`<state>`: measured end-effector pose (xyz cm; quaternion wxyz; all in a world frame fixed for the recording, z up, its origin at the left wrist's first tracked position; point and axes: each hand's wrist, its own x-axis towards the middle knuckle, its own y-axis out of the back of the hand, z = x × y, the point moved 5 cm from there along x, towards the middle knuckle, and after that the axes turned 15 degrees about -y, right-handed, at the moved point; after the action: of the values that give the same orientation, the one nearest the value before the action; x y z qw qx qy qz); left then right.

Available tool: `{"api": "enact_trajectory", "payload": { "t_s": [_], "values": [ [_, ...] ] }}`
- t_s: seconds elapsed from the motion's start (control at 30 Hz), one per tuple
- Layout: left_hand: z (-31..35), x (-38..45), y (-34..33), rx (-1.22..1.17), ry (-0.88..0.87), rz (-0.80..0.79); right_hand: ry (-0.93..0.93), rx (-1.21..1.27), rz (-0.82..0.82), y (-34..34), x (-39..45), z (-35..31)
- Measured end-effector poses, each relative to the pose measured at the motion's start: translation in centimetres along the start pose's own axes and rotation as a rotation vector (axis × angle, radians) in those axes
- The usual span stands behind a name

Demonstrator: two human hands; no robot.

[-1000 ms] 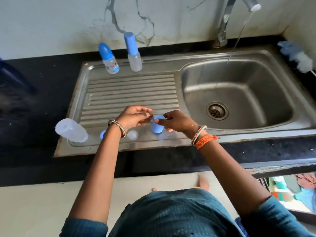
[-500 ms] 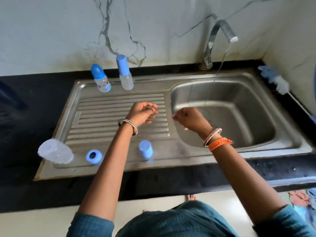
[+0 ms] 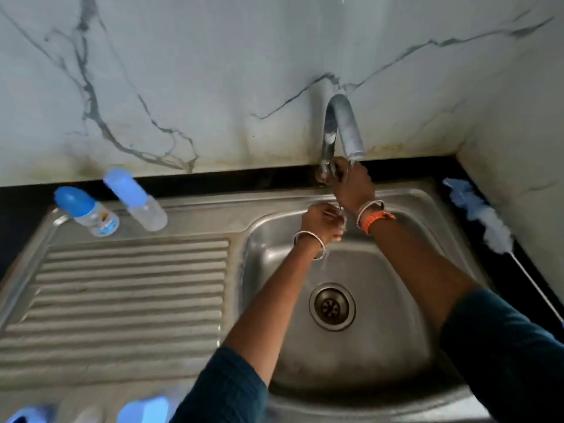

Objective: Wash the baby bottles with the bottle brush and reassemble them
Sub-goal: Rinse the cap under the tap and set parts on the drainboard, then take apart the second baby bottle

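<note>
- Dark teal long sleeves (image 3: 503,355) of a ribbed knit cover both arms, pushed up to leave the forearms bare.
- The left wrist, nearer the drainboard side, wears thin silver-toned bangles (image 3: 309,244).
- The right wrist wears pale metal bangles (image 3: 367,207) and, just beside them, a braided orange thread band (image 3: 378,219).

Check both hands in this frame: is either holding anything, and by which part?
The right hand grips the tap at its base. The left hand is curled under the spout; whether it holds something small cannot be told.
</note>
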<state>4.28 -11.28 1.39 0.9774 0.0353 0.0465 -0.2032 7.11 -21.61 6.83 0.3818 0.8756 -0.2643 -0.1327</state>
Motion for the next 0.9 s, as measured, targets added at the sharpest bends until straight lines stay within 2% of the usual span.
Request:
{"api": "enact_trajectory", "payload": {
  "t_s": [0.1,0.2,0.3,0.4,0.53,0.6,0.67,0.7,0.73,0.77,0.8,0.83,0.87,0.9],
  "values": [
    [-0.6,1.7,-1.6,-0.030,-0.006,0.042,-0.041,0.027,0.002,-1.1,1.6,0.1],
    [-1.1,1.9,-2.4,-0.083,0.029,0.032,0.055,0.058,0.054,-0.1,1.7,0.2],
    [-1.1,0.9,-2.7,-0.105,0.083,0.041,-0.045,0.250,0.003,1.6,1.3,0.2],
    [-0.6,-0.5,-2.2,-0.164,0.094,0.110,-0.090,0.226,-0.101,1.8,1.4,0.0],
    [0.8,-2.1,-1.0,-0.137,0.052,0.122,-0.118,0.258,-0.224,3.4,-0.7,0.4],
    [2.3,-2.8,0.0,-0.113,-0.017,0.177,-0.061,0.244,-0.133,5.0,-2.7,-0.1],
    [3.5,-4.2,1.0,-0.059,-0.083,0.182,0.090,0.167,0.050,6.6,-6.0,-0.8],
    [3.6,-4.9,1.3,-0.003,-0.088,0.121,0.184,0.110,0.148,7.1,-8.2,-1.0],
    [3.1,-5.7,0.9,0.059,-0.063,-0.016,0.251,0.036,0.190,6.5,-9.9,-0.6],
    [2.1,-7.0,0.2,0.281,0.035,-0.293,0.271,-0.080,0.121,5.1,-11.5,0.5],
    [0.7,-9.0,0.1,0.526,0.163,-0.516,0.228,-0.266,-0.075,2.8,-13.0,2.1],
    [-0.9,-10.3,0.8,0.821,0.235,-0.634,0.122,-0.493,-0.344,0.3,-14.6,4.4],
    [-2.3,-11.1,1.6,0.972,0.239,-0.654,-0.040,-0.657,-0.595,-1.5,-16.5,7.0],
    [-2.3,-12.0,2.1,0.949,0.158,-0.575,-0.163,-0.670,-0.700,-2.4,-17.9,8.6]
  ]
}}
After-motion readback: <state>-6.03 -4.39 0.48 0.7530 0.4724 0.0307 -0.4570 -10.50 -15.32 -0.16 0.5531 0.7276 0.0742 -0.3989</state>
